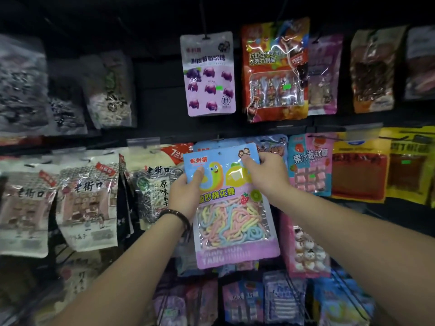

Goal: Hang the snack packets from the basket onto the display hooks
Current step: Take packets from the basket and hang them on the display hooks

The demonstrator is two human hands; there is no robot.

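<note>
Hands (left hand (186, 191), right hand (266, 170)) raised, both gripping candy packet (235, 222) by its upper corners

We face a dark display wall (155, 95) whose hooks carry rows of snack packets. On the upper row hang a purple gummy packet (208, 74) and, just beside it, a red chocolate packet (276, 74). On the row below hang a pale seed packet (88, 201), a strawberry candy packet (310, 163) and a yellow packet (410, 165).
</note>
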